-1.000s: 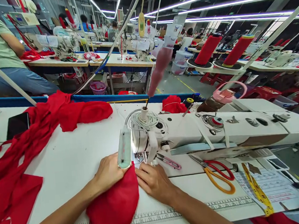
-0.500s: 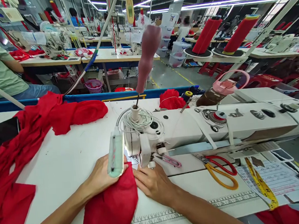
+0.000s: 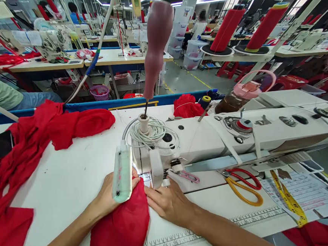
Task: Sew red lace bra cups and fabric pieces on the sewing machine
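A rounded red fabric piece [image 3: 120, 232] lies in front of the white sewing machine [image 3: 201, 135], its top corner close to the needle area. My left hand [image 3: 105, 195] pinches that corner from the left; a clear greenish plate [image 3: 122, 175] on the machine covers part of its fingers. From the other side, my right hand [image 3: 170, 204] has its fingers bent and pressed together at the fabric's right edge, beside the presser foot. The machine head hides the right fingertips in part. Both forearms rest near the table's front edge.
Pink thread snips [image 3: 188, 176] and scissors with red and orange handles [image 3: 244, 186] lie right of my hands. A yellow tape measure [image 3: 289, 198] crosses a written sheet. Red cloth [image 3: 37, 140] spreads along the left. A screwdriver [image 3: 158, 47] stands upright on the machine.
The view has shifted slightly, so the left-hand worker sits farther out of frame. Both hands stay at the fabric's top corner, with barely any movement of the cloth.
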Demonstrator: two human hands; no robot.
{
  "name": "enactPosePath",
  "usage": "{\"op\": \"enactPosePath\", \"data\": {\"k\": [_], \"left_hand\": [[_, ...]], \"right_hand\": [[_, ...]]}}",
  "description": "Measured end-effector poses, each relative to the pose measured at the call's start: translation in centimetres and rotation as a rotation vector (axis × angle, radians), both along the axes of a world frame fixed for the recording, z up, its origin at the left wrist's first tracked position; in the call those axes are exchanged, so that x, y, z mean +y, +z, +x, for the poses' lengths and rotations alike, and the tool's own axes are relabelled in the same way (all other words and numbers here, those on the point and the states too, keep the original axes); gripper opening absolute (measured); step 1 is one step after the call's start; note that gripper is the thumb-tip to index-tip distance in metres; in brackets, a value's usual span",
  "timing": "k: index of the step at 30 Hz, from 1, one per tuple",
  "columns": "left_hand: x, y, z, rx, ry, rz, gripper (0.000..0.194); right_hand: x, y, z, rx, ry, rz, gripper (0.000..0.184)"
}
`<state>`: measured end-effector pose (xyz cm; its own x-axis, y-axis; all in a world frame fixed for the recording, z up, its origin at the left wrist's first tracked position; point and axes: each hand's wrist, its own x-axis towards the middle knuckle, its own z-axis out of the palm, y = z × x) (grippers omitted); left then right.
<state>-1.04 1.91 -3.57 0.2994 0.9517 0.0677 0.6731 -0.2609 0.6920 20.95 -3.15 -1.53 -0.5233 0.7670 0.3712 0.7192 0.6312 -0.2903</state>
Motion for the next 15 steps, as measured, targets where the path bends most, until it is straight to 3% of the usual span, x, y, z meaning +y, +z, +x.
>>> {"op": "enactPosePath", "data": {"k": [15], "left_hand": [[-0.7,1.5,0.7,-0.041,0.05,-0.036,0.029]], "right_hand": [[0.1,-0.5,0.2,-0.046,0.018,0.057,0.017]]}}
